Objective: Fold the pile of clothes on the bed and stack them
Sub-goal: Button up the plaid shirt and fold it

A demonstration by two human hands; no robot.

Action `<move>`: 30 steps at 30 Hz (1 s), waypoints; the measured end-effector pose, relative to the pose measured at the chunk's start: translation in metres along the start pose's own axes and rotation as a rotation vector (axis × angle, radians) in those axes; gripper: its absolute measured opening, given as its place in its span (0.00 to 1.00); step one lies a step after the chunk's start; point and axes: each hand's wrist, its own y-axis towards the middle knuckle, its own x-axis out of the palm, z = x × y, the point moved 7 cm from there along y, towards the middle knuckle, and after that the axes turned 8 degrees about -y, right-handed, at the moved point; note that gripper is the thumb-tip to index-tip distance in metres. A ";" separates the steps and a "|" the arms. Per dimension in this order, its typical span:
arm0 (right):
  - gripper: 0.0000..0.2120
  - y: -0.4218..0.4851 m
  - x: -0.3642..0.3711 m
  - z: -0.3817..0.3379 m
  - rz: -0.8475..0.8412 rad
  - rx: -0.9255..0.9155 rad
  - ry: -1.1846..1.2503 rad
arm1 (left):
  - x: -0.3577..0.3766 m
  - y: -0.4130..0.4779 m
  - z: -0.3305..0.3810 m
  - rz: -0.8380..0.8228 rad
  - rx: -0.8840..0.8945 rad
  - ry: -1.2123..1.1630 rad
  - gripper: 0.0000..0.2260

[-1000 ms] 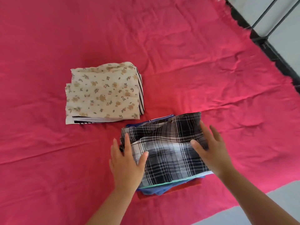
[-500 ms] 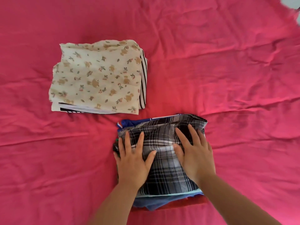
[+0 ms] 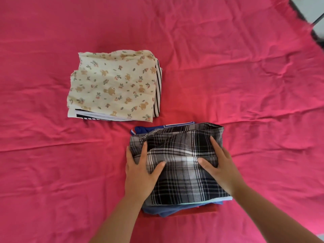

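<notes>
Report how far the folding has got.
Done: a floral-topped stack lies on the pink sheet; a second stack sits nearer. In hand: left hand and right hand press its top plaid garment. Left: no unfolded clothes in view.

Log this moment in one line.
step: pressing stack | left hand: on plaid, left side | right hand: on plaid, right side | floral pile: apart, untouched
</notes>
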 end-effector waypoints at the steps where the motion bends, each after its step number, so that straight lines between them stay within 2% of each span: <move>1: 0.42 0.003 0.001 -0.001 -0.015 0.001 0.000 | 0.003 0.003 -0.002 0.005 -0.017 0.019 0.40; 5: 0.48 0.009 0.005 0.001 -0.077 -0.001 -0.043 | 0.011 0.008 -0.009 -0.004 -0.045 0.074 0.41; 15: 0.51 0.010 0.019 -0.001 -0.212 0.006 -0.049 | 0.007 0.007 -0.015 -0.018 -0.078 0.075 0.42; 23: 0.50 0.014 0.024 0.000 -0.164 -0.007 0.040 | 0.010 0.011 -0.018 -0.052 -0.087 -0.045 0.39; 30: 0.45 0.010 0.021 -0.002 -0.115 0.002 0.140 | 0.001 0.012 -0.014 -0.017 -0.057 -0.098 0.38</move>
